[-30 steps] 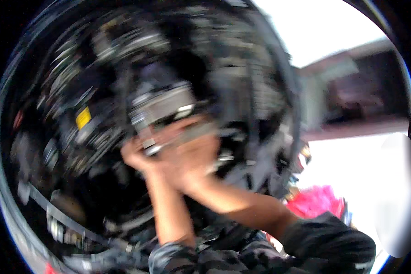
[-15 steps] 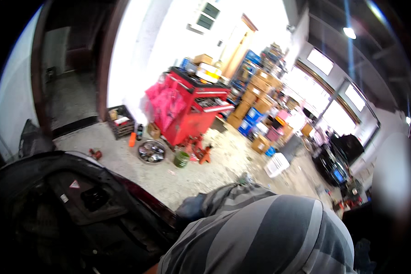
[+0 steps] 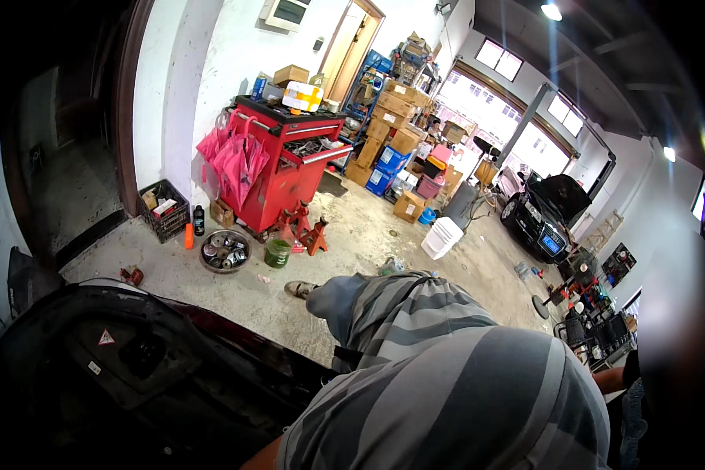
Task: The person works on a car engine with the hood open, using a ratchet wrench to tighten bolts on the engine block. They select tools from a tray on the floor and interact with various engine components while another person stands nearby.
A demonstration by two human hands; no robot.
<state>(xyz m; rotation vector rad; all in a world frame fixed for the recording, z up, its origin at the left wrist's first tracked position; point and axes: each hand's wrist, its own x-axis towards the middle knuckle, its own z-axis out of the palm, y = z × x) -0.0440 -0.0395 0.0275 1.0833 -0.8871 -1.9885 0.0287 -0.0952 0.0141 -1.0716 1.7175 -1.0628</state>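
Neither my left hand nor my right hand shows. A shoulder and sleeve in a grey striped shirt fill the lower middle, with a bit of bare arm at the lower edge; its hand is hidden. Behind it are a jeans leg and a shoe; I cannot tell whose these are. At the lower left lies a dark car body part with a dark-red painted edge and a triangular sticker. Another bare arm shows at the right, its hand not visible.
A red tool cabinet with an open drawer stands by the wall. Near it are a crate, a metal bowl of parts, a green container and red jack stands. Beyond are stacked cartons and a black car, hood raised.
The view has swung to the right, so the cabinet and cartons sit further left and higher. The shoe and the bare arm at the right have come into sight.
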